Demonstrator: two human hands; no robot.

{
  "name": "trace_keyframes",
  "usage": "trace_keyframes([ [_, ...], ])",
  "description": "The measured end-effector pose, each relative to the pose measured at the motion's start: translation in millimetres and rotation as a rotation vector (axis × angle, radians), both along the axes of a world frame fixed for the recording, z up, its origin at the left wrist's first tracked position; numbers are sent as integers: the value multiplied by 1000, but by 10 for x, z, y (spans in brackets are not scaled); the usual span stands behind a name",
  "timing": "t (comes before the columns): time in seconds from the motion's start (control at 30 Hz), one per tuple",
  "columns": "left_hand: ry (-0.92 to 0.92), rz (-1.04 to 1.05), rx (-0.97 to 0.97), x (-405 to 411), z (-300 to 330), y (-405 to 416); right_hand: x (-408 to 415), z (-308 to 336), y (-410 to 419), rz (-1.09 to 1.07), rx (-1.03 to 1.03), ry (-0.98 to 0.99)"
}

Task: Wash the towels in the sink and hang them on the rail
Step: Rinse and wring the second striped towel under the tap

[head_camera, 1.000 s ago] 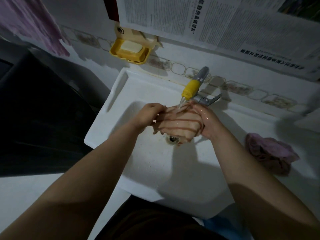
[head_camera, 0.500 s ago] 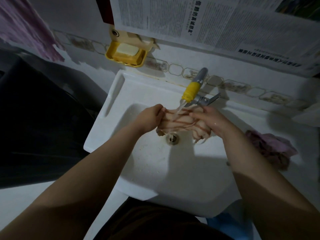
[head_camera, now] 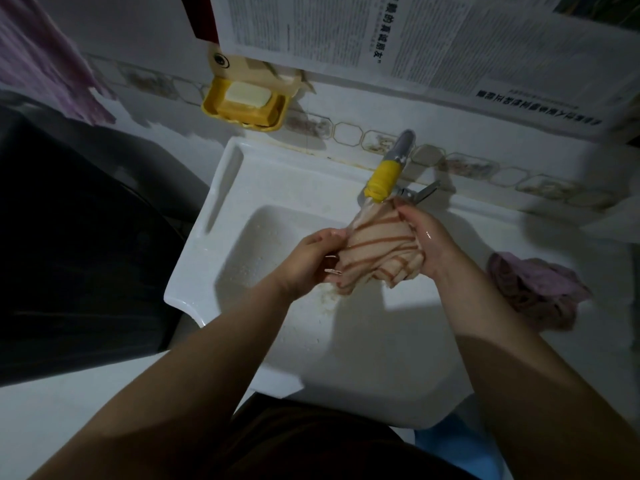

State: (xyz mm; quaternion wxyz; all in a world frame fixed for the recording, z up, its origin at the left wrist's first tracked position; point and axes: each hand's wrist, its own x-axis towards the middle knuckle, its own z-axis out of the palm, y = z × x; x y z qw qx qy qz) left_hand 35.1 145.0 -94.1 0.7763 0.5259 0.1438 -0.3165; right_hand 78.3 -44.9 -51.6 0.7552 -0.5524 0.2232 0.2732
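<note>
Striped towel (head_camera: 377,247) bunched under the tap (head_camera: 382,178), gripped between left hand (head_camera: 308,261) and right hand (head_camera: 427,244).

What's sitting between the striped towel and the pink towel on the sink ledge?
In the head view, only the right hand and its wrist, gripping the striped towel. Beyond the wrist, bare white sink surface runs to the pink towel.

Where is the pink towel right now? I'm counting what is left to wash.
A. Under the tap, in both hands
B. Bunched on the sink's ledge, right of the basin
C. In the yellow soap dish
B: the pink towel lies bunched on the sink ledge, while both hands hold the striped towel under the tap.
</note>
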Motion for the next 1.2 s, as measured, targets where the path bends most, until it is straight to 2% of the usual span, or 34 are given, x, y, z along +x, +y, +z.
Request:
trace_keyframes([
  [0.1,-18,30,38,-37,-49,51,-31,16,90,21,73,52],
  [0.2,-82,3,221,22,-54,100,-78,-5,218,34,164,90],
  [0.27,-112,-101,305,87,-13,137,-97,-16,279,16,221,101],
  [0.33,-54,-232,318,134,36,192,-79,-24,297,-24,277,83],
  [0.4,45,-265,209,158,45,254,-39,-39,279,-77,317,55],
  [0.53,188,-99,-181,190,15,312,40,-70,162,-127,409,62],
  [0.77,209,-15,-392,257,75,197,93,-42,-12,-185,433,16],
  [0.93,205,12,-389,290,79,296,96,-47,79,-190,473,59],
  [1.07,219,42,-298,328,95,307,116,-102,123,-84,427,67],
  [1.2,194,31,-234,364,153,193,92,49,167,-161,500,9],
])
